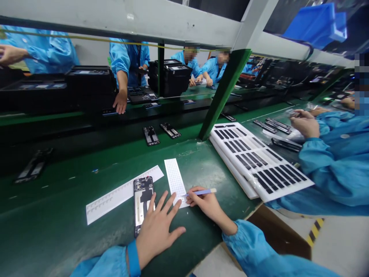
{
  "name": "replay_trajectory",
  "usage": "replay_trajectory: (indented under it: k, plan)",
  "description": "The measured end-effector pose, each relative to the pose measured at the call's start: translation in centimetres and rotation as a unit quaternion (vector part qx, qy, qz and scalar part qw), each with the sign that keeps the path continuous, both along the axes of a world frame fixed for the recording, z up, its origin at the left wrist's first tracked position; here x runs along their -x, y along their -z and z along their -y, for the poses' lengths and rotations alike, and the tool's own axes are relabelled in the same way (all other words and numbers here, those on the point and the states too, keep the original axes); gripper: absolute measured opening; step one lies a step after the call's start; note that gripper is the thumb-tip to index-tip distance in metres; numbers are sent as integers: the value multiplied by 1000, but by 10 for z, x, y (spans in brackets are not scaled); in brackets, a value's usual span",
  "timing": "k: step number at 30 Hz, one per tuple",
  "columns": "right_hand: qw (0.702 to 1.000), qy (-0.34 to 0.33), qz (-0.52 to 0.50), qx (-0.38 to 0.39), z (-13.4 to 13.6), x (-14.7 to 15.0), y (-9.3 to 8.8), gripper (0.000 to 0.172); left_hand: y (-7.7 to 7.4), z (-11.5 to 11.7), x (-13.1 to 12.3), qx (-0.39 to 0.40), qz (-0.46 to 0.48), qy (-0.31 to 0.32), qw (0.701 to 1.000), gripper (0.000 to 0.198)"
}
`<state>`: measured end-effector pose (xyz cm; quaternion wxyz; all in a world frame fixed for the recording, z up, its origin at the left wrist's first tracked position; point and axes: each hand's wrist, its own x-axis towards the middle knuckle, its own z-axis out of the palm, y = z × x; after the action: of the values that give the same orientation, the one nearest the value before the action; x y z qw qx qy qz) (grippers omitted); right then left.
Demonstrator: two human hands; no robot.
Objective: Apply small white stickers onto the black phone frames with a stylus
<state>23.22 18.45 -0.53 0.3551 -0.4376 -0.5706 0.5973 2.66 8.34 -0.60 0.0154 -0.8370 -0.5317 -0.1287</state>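
My left hand (158, 227) has its fingers spread, partly over an opened phone (140, 202) that shows its circuit board and a pale area below it. The palm and wrist hide the phone's lower right part. In my right hand (208, 205) is a slim lilac pen-like tool (201, 192), pinched between the fingers, its pale end pointing right. The tool's other end is near the lower part of a white sheet of small printed labels (174, 175). A second white strip with grey marks (115, 197) lies partly under the phone.
White trays of black strips (250, 154) lean at the right, beside a green post (226, 92). Phone frames (151, 135) lie beyond my work surface on the dark line. A co-worker's hand (120, 101) reaches in from across; another co-worker's hands (305, 123) work at the right.
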Motion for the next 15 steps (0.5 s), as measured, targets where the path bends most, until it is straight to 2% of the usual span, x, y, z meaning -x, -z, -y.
replay_trajectory:
  k: [15]
  plan:
    - [1000, 0, 8, 4, -1, 1, 1, 53, -1, -1, 0, 2, 10, -3, 1000, 68]
